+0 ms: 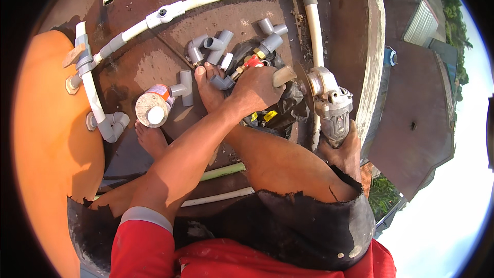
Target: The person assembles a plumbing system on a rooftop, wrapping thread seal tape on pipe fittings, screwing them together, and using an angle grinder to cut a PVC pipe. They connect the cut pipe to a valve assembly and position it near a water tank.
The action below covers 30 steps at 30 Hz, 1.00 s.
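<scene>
Left hand (257, 88) gripping cream pipe stub (284, 76)

A short cream pipe piece (284, 75) is lying level; a grey angle grinder (329, 104) is resting beside it, disc touching.

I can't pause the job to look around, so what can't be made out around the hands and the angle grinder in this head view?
- Right hand: mostly hidden behind the angle grinder and the knee, so its grip is unclear.
- Left hand: its fingers cover most of the short pipe piece.
- Cutting disc: seen edge-on, so contact with the pipe cannot be told.
- Black bag: contents largely hidden by the hand.
</scene>
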Each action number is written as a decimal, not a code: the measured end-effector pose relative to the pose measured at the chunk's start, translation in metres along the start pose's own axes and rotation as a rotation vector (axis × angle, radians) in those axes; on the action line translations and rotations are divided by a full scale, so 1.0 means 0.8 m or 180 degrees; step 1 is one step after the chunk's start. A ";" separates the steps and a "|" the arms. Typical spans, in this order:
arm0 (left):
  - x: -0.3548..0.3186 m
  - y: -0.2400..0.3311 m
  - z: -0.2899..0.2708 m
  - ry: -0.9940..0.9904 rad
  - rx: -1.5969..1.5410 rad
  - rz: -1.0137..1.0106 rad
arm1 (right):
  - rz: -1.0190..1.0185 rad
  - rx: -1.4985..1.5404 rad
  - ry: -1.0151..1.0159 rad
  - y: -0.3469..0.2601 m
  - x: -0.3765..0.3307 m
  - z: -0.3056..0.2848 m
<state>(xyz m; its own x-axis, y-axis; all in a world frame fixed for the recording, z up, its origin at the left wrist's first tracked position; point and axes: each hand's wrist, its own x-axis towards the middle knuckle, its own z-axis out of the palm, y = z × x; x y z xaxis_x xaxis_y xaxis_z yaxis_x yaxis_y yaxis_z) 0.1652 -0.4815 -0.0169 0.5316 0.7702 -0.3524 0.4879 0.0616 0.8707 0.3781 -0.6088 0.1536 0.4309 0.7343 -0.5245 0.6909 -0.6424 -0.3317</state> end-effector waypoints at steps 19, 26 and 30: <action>0.000 0.005 0.021 -0.0018 0.0135 -0.0193 | -0.0220 -0.0416 0.0110 -0.021 0.005 -0.008; -0.002 0.010 0.024 -0.0136 0.0225 -0.0146 | -0.0213 -0.0531 0.0153 -0.014 0.011 -0.009; 0.000 0.008 0.023 -0.0121 0.0229 -0.0140 | -0.0156 -0.0540 0.0102 -0.016 0.013 -0.012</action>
<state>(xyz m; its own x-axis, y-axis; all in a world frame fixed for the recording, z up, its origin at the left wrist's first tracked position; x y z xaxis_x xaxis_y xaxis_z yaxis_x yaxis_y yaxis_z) 0.1814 -0.4931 -0.0175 0.5338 0.7430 -0.4037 0.5591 0.0481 0.8277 0.3792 -0.5907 0.1598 0.4108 0.7722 -0.4847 0.7983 -0.5615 -0.2178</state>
